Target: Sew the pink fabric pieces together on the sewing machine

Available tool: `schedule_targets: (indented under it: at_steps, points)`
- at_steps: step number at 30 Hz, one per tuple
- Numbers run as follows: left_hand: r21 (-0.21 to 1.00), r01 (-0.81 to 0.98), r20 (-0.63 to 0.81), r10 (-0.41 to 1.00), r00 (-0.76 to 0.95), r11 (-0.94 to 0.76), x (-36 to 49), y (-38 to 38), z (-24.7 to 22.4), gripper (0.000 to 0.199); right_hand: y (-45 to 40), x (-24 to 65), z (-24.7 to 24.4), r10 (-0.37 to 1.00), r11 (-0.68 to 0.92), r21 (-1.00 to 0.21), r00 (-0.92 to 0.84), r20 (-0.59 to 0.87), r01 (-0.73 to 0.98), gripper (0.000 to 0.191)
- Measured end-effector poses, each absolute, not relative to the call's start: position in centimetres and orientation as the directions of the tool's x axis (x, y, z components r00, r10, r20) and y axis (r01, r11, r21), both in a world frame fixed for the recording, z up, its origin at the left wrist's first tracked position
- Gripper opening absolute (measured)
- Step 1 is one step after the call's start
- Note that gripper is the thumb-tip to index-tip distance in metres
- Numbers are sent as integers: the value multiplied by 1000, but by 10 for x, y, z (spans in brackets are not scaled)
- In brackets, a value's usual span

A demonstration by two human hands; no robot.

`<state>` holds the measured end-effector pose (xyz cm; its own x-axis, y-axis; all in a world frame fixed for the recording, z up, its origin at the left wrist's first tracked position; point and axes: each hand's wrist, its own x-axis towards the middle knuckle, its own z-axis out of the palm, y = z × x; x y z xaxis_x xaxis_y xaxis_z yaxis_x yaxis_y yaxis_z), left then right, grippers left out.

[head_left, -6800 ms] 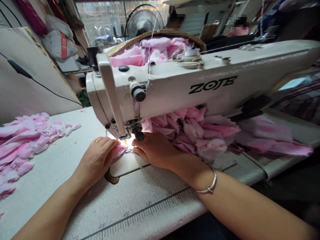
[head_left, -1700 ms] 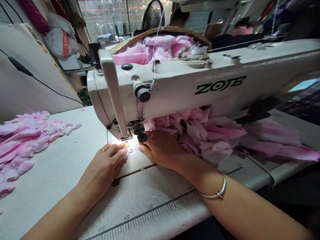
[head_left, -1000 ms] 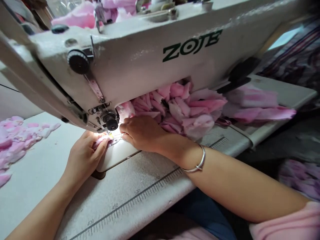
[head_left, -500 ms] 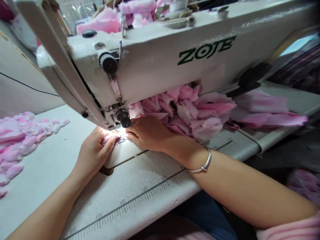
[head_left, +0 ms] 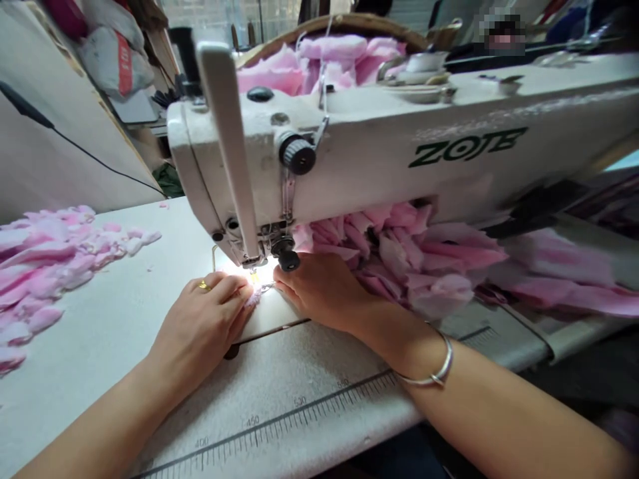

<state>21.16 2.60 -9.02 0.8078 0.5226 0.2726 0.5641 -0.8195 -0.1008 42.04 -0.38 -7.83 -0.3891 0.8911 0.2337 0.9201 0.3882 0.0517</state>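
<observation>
A white sewing machine (head_left: 359,159) marked ZOJE stands over the table, its lamp glaring at the needle. Left of the needle, my left hand (head_left: 204,322), with a ring, is closed on a small pink fabric piece (head_left: 255,297). My right hand (head_left: 324,289) is closed just right of the presser foot, and what its fingertips hold, if anything, is hidden by the machine head and glare. Under the machine arm, beside my right hand, lies a bunched heap of pink fabric (head_left: 414,256).
Many pink pieces (head_left: 50,266) lie on the table's left side. Behind the machine, a wicker basket (head_left: 359,23) holds more pink fabric. A printed ruler (head_left: 299,409) runs along the table's front edge. A cable (head_left: 104,163) hangs at the back left.
The view has shifted, so the machine appears further right and lower. My left hand has turned, its back now facing up and its ring showing. My right hand remains beside the presser foot.
</observation>
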Motion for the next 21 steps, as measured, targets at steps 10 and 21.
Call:
schedule_targets:
  at_steps: [10,21]
  points:
    - [-129,611,230,575,785,-781,220,23,-99,27,0,422,-80,898,365,79,-373,235,928,18]
    - [-85,562,180,542,821,-823,213,11,-99,40,-5,425,-74,852,456,147,-478,213,878,9]
